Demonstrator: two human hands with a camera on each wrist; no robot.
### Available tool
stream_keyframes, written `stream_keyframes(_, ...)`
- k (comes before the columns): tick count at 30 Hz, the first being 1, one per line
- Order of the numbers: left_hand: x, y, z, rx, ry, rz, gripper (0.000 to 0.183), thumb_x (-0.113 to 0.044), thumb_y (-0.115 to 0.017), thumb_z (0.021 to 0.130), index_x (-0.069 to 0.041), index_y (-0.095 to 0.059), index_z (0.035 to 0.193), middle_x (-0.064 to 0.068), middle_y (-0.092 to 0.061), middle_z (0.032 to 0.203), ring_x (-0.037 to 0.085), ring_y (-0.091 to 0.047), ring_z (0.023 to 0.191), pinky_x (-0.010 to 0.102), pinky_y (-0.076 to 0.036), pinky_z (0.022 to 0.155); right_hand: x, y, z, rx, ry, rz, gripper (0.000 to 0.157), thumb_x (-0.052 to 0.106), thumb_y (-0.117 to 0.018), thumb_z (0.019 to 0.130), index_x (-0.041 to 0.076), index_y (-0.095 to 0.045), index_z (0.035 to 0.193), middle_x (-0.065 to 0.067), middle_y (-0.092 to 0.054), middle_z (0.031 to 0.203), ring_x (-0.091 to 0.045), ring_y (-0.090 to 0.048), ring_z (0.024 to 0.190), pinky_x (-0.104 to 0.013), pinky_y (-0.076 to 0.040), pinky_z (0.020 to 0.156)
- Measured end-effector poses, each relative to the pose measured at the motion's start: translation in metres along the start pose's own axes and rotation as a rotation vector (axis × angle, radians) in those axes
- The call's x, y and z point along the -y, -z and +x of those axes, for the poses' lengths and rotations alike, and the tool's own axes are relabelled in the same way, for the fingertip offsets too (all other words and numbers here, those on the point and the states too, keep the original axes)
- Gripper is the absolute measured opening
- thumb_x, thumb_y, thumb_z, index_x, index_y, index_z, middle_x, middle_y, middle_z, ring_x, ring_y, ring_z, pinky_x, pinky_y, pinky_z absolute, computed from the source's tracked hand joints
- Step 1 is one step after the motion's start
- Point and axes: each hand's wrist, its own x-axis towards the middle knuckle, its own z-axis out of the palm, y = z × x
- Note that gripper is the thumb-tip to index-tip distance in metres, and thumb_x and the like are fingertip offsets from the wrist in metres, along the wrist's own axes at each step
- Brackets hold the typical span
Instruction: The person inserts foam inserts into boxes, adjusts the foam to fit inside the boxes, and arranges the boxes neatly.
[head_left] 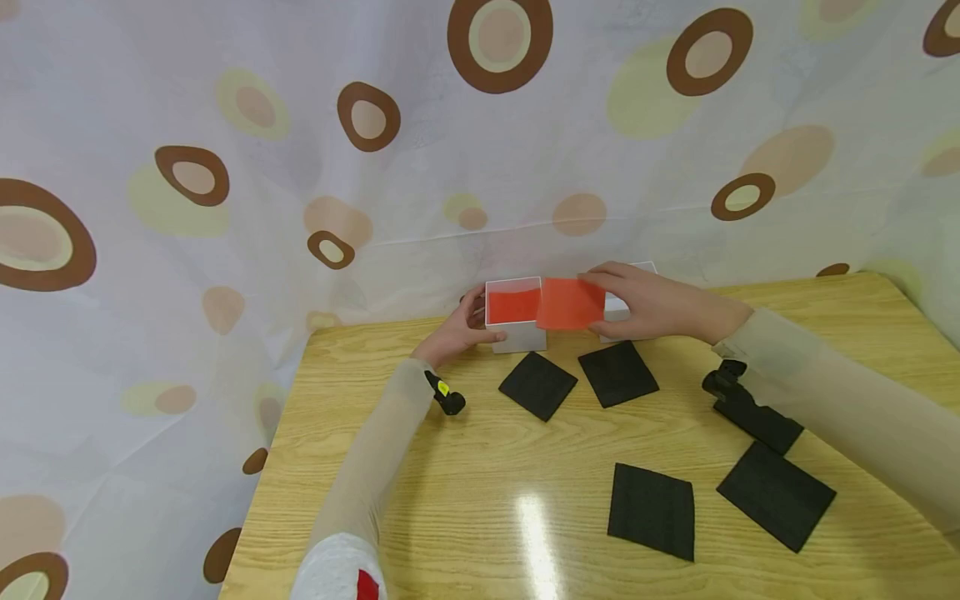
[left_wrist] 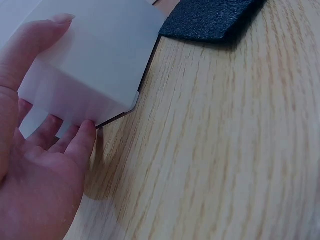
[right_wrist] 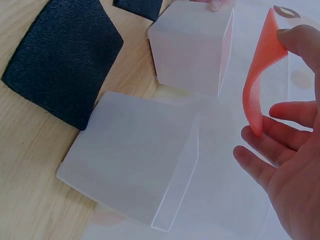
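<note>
A white open-topped box (head_left: 519, 339) stands near the table's back edge, with a red-orange sheet (head_left: 513, 307) inside it. My left hand (head_left: 459, 333) holds this box by its left side; in the left wrist view the thumb lies on one face and the fingers touch the adjoining side. Between thumb and fingers, my right hand (head_left: 633, 296) pinches an orange foam square (head_left: 570, 304) just right of that box. The foam bends into a curve in the right wrist view. A second white box (right_wrist: 130, 155) stands beneath the right hand, which partly covers it in the head view.
Several black foam squares lie on the wooden table (head_left: 480, 467): two squares (head_left: 537, 386) (head_left: 618, 373) before the boxes, others (head_left: 651, 511) (head_left: 776, 495) nearer the front right. The right forearm partly covers another black square (head_left: 761, 425). A patterned curtain (head_left: 420, 192) hangs behind the table.
</note>
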Motion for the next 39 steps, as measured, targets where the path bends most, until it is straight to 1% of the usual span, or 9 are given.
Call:
stream_keyframes(3,-0.001,0.0,-0.001,0.004,0.007,0.0,0.099,-0.002,-0.075,0.094,-0.022,-0.01,0.167,0.006,-0.032,0.165,0.025,-0.033,0.153,0.043,-0.038,0.12,0.001,0.0,0.007,0.018,-0.007,0.02,0.067,0.026,-0.075,0.094,-0.008,-0.051,0.146,-0.025,-0.053,0.144,-0.042,-0.054,0.129,-0.057,-0.05,0.104)
stream_keyframes(6,-0.001,-0.001,-0.002,0.005,0.01,0.004,0.1,-0.003,-0.075,0.095,-0.022,-0.009,0.167,0.006,-0.032,0.165,0.025,-0.033,0.153,0.044,-0.038,0.12,-0.001,-0.001,0.016,0.021,0.007,0.015,0.066,0.027,-0.074,0.094,-0.008,-0.052,0.146,-0.024,-0.053,0.144,-0.042,-0.053,0.13,-0.056,-0.048,0.107)
stream_keyframes(13,0.001,0.001,0.002,0.01,0.007,0.003,0.1,-0.005,-0.077,0.094,-0.023,-0.011,0.167,0.006,-0.032,0.165,0.026,-0.034,0.153,0.046,-0.039,0.119,-0.002,-0.004,0.038,0.045,0.029,0.033,0.066,0.028,-0.074,0.095,-0.01,-0.051,0.145,-0.025,-0.053,0.145,-0.043,-0.051,0.133,-0.057,-0.044,0.111)
stream_keyframes(22,0.004,0.004,0.004,0.015,0.005,0.008,0.1,-0.006,-0.076,0.094,-0.024,-0.011,0.167,0.006,-0.03,0.167,0.025,-0.033,0.154,0.046,-0.038,0.119,-0.001,-0.011,0.061,0.068,0.063,0.039,0.067,0.028,-0.073,0.096,-0.01,-0.051,0.146,-0.026,-0.054,0.145,-0.042,-0.053,0.131,-0.057,-0.044,0.111)
stream_keyframes(27,0.002,0.004,0.003,0.012,0.006,0.009,0.103,-0.006,-0.078,0.093,-0.023,-0.009,0.168,0.006,-0.029,0.167,0.025,-0.034,0.153,0.045,-0.039,0.119,-0.005,-0.017,0.072,0.08,0.054,0.046,0.067,0.029,-0.073,0.096,-0.007,-0.05,0.148,-0.025,-0.054,0.146,-0.04,-0.054,0.131,-0.055,-0.045,0.111)
stream_keyframes(33,0.001,0.004,0.003,0.031,-0.004,-0.011,0.101,-0.003,-0.076,0.093,-0.022,-0.01,0.168,0.007,-0.028,0.168,0.027,-0.033,0.154,0.046,-0.039,0.119,-0.012,-0.027,0.082,0.072,0.054,0.042,0.062,0.029,-0.075,0.095,-0.004,-0.056,0.143,-0.022,-0.057,0.142,-0.038,-0.055,0.128,-0.054,-0.047,0.109)
stream_keyframes(39,0.003,0.004,0.003,0.034,-0.007,0.005,0.099,-0.003,-0.075,0.095,-0.021,-0.01,0.168,0.006,-0.027,0.169,0.027,-0.031,0.155,0.045,-0.037,0.12,-0.013,-0.032,0.088,0.071,0.05,0.051,0.058,0.028,-0.076,0.094,-0.004,-0.059,0.139,-0.022,-0.058,0.139,-0.039,-0.057,0.125,-0.055,-0.047,0.108)
